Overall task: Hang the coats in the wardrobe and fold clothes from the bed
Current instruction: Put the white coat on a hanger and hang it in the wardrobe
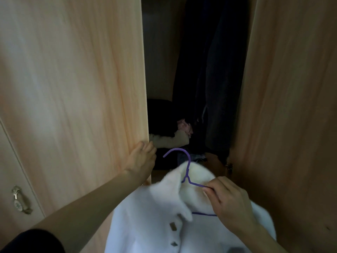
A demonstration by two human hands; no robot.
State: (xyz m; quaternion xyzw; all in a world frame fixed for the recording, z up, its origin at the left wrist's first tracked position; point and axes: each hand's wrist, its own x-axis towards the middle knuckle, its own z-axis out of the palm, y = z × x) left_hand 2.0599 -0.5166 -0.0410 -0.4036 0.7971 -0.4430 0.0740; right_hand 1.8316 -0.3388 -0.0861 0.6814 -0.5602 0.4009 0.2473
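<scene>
the left hand (141,158) curls its fingers round the edge of the left door (76,88) of the wardrobe (284,106). the right hand (227,199) pinches the purple hanger (187,168) inside the white coat (156,216), held low before the gap. dark clothes (213,70) hang inside; below them lies what may be a folded pile (171,139), too dim to tell.

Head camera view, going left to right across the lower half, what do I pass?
Metal door handle → left wardrobe door → left hand gripping that door's edge → purple hanger → right hand pinching the hanger → right wardrobe door.
</scene>
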